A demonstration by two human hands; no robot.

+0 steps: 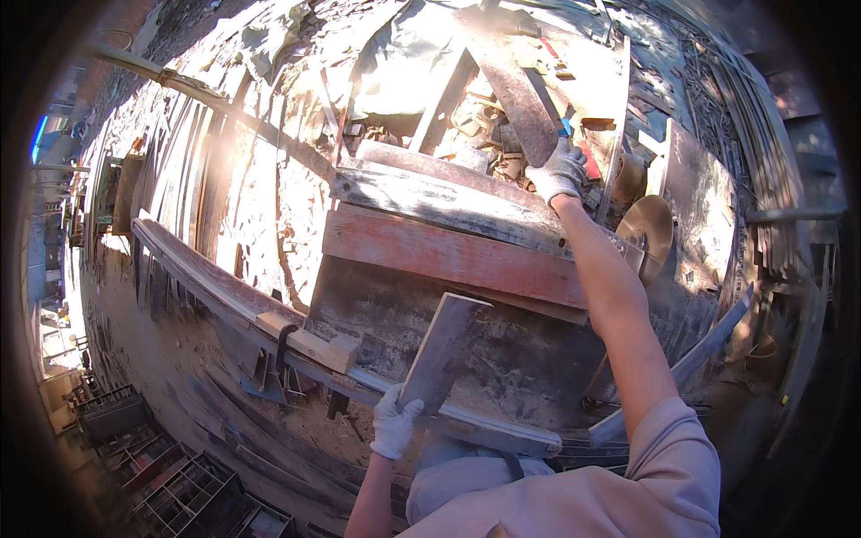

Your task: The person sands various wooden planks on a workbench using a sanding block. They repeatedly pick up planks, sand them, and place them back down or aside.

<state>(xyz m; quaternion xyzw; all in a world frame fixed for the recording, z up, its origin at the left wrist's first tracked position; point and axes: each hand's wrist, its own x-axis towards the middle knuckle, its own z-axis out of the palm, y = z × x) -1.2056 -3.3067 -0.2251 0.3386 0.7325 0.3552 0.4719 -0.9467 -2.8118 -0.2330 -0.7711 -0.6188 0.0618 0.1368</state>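
Note:
My left hand [395, 422], in a light knitted work glove, is closed on the lower end of a short grey-brown wooden board [444, 350], which slants up over a dark worktop [377, 289]. My right hand [559, 171], gloved alike, reaches forward and grips the near end of a long, worn plank [514, 101] that extends away over a heap of wood offcuts [481, 138]. Between my hands lie a reddish painted board [444, 254] and a weathered grey timber [430, 195]. A circular saw blade [649, 225] stands just right of my right forearm.
A rail [215, 282] runs along the table's near side, with a pale wood block [306, 343] strapped on it. A long pole [222, 101] crosses at the upper left. Metal frames [192, 491] lie at the lower left, and stacked strips [746, 128] line the right.

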